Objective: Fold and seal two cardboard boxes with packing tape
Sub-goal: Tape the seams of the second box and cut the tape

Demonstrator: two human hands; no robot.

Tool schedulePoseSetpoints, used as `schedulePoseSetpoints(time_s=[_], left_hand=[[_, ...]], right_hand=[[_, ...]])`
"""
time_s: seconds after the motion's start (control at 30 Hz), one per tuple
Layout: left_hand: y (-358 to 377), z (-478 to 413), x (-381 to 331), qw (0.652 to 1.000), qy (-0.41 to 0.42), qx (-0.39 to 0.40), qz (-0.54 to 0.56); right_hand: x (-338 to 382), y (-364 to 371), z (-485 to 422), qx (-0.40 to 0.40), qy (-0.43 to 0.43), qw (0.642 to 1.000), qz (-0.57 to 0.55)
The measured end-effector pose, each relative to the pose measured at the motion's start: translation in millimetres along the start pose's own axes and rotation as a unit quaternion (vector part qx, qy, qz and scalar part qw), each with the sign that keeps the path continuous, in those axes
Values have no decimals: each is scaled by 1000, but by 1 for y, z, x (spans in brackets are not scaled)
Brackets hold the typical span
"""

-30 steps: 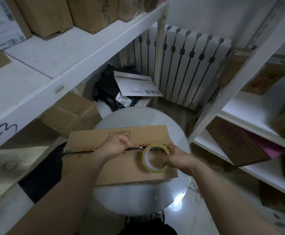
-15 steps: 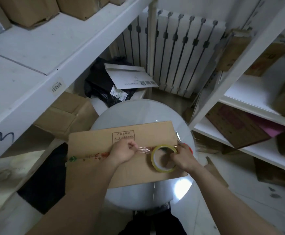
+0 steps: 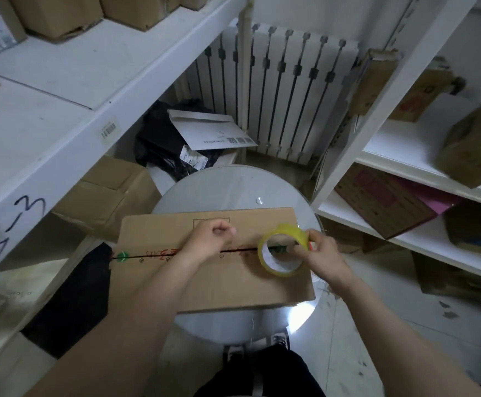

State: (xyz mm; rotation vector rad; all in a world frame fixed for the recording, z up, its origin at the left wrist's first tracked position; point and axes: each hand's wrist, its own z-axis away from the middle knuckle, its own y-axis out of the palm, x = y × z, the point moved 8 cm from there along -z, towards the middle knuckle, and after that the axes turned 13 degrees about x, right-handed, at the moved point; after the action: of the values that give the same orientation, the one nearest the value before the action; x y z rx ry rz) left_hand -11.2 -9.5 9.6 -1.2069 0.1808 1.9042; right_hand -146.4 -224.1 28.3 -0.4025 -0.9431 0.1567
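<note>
A brown cardboard box (image 3: 153,270) lies flat-topped on a round white table (image 3: 233,184), its two top flaps meeting at a dark seam that runs left to right. My right hand (image 3: 320,253) grips a yellowish roll of packing tape (image 3: 282,252), held on edge over the right end of the seam. My left hand (image 3: 210,239) sits over the middle of the seam with fingers curled, thumb and fingertips pinched together; the tape end between them is too faint to make out.
White shelving (image 3: 61,81) with cardboard boxes runs along the left, and more shelves (image 3: 405,173) with boxes stand to the right. A white radiator (image 3: 285,90) is behind the table, with a black bag and white envelope (image 3: 204,133) beside it.
The tape roll has risen and tilted at the right end of the seam. My left hand has shifted slightly up from the seam. The camera has moved a little.
</note>
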Motion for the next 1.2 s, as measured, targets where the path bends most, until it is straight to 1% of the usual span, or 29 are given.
schedulePoseSetpoints(time_s=[0.03,0.07,0.1,0.13,0.2,0.23,0.3,0.4,0.5,0.6,0.73,0.83,1.0,1.2], left_hand=[[-7,3,-1,1000,1,-1,16],[-14,4,-1,1000,3,-1,24],[-22,7,-2,1000,2,-1,26],[-30,10,-2,1000,1,-2,28],[-41,12,1,999,-4,-7,42],[-46,14,2,999,-3,-12,53],[-53,19,4,997,5,-19,77],[-62,26,6,995,11,-34,98],[-69,31,4,993,23,-51,106],[-73,32,1,995,35,-59,73],[-72,33,-2,994,42,-94,22],[-70,32,-9,993,50,-110,-10],[-69,28,-14,990,46,-129,-32],[-67,26,-20,989,37,-139,-39]], right_hand=[[12,6,2,52,-35,995,-72],[23,14,3,113,-66,981,-142],[30,21,3,164,-84,964,-192],[39,27,3,198,-97,948,-228],[54,38,2,231,-123,919,-295],[59,42,0,229,-127,911,-318],[68,47,-3,221,-126,908,-333],[81,52,-2,225,-136,912,-316],[86,52,-2,215,-135,924,-286],[87,51,-1,217,-129,940,-228],[90,48,-1,224,-125,960,-117],[96,43,-3,219,-128,965,-71],[107,37,-7,194,-122,973,35],[120,32,-5,194,-126,970,77]])
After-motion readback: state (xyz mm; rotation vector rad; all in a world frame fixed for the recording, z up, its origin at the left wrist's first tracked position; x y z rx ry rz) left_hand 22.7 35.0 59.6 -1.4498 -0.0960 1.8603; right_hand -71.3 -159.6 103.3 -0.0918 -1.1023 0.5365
